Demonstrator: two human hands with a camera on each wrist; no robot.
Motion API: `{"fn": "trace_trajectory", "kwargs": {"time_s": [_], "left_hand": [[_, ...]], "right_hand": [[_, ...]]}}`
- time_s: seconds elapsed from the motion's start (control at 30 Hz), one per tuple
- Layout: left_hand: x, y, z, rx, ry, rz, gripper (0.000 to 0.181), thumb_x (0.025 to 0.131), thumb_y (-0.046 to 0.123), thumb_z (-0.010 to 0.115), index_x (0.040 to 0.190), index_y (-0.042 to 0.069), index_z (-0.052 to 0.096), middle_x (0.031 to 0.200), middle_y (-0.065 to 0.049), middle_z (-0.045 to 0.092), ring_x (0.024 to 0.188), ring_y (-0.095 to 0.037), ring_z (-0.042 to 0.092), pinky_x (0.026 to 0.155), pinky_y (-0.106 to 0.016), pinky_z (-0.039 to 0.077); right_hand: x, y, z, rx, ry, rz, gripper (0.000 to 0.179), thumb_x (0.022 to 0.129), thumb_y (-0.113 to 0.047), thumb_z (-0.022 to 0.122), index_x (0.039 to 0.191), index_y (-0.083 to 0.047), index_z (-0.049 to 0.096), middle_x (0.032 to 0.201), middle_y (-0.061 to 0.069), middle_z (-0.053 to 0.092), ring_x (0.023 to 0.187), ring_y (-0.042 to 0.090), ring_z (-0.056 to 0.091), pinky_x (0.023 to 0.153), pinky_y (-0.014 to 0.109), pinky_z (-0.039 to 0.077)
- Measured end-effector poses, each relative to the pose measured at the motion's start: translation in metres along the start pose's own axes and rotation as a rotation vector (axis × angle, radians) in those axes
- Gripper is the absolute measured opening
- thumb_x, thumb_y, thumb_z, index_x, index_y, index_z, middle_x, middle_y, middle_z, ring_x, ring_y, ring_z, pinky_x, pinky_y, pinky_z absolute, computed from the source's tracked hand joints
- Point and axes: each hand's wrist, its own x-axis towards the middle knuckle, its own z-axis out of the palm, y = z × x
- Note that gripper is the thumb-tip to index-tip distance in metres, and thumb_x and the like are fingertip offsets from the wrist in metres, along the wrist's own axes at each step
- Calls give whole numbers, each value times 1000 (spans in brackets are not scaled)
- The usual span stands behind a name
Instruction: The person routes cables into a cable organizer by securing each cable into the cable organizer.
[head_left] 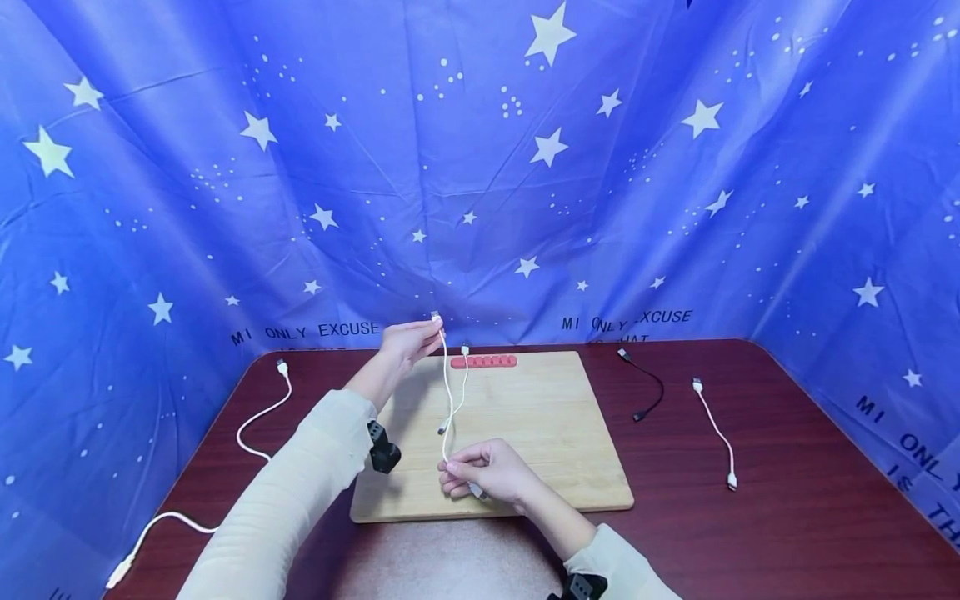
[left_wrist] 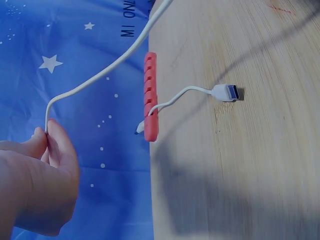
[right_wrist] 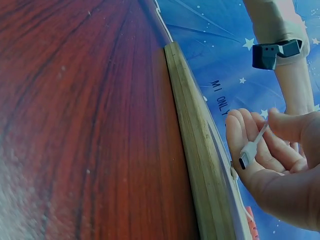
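Observation:
A white USB cable point(head_left: 448, 392) stretches between my two hands above the wooden board point(head_left: 547, 433). My left hand point(head_left: 411, 343) pinches its upper end near the plug at the board's far edge. Lower down, thumb and fingers of my right hand point(head_left: 495, 473) pinch the other end; the small connector point(right_wrist: 247, 152) hangs over the palm in the right wrist view. At the back of the board lies a red slotted cable holder point(head_left: 495, 361). Another white cable point(left_wrist: 172, 100) runs through a slot near one end of it, its USB plug point(left_wrist: 225, 92) resting on the board.
To the left, white cabling point(head_left: 258, 417) lies on the dark red table point(head_left: 675, 533), with another white end point(head_left: 123, 568) at the table's left edge. Right of the board are a short black cable point(head_left: 658, 385) and a short white cable point(head_left: 717, 429). A blue starry curtain point(head_left: 465, 167) surrounds the table.

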Motion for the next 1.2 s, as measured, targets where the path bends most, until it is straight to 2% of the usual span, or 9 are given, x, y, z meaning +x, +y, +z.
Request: {"fn": "trace_trajectory", "kwargs": {"time_s": [0.1,0.2,0.33,0.4,0.57,0.67,0.93,1.07,1.2], "left_hand": [[0,0,1,4,8,2,39,85,-4,67,123,-3,60,98,-10,74,65,-8,67,70,-19,60],[0,0,2,20,13,7,39,84,-4,68,122,-2,61,102,-11,74,63,-7,67,70,-18,59],[1,0,4,42,8,19,38,84,-3,68,122,-2,61,110,-14,72,62,-7,66,69,-18,59],[2,1,5,57,2,29,38,85,-3,68,122,-3,61,103,-13,74,63,-7,67,68,-18,59],[4,5,9,104,-3,44,37,85,-1,69,121,-3,62,69,1,70,61,-6,66,68,-18,60],[7,10,11,88,5,50,37,85,-2,68,122,-4,62,60,4,66,57,-6,65,65,-18,59],[11,17,14,60,10,43,37,86,-3,66,123,-5,60,56,3,65,54,-5,64,59,-17,58],[15,15,15,62,8,38,38,86,-3,66,123,-5,60,57,3,65,55,-5,64,60,-17,59],[18,15,15,68,1,27,37,85,-3,67,122,-5,62,60,2,66,58,-6,65,69,-20,60]], "right_hand": [[-1,0,0,-10,-2,-12,27,92,-5,60,108,17,63,100,33,68,78,14,73,77,30,61],[-1,0,-1,-77,7,-42,25,90,-6,63,105,14,66,101,32,69,72,6,67,70,22,60],[-2,-1,-3,-176,27,-73,23,87,-10,68,101,9,70,103,26,71,66,0,58,59,13,49],[-3,-1,-3,-181,28,-68,23,87,-9,68,101,9,70,104,24,71,65,-1,58,59,14,50],[-3,-1,-3,-71,38,-18,24,85,-2,68,103,14,67,104,27,70,63,3,65,66,25,61],[-3,-1,-4,8,72,7,27,82,2,70,105,16,65,101,26,71,65,6,68,70,29,62],[-5,1,-9,157,116,48,34,80,8,68,111,20,59,88,8,75,72,8,69,78,32,61],[-7,1,-10,168,147,45,36,79,10,68,112,21,58,91,12,75,71,7,68,77,31,61],[-8,1,-10,161,166,36,36,78,10,68,112,21,58,97,17,74,72,7,69,78,31,61]]}}
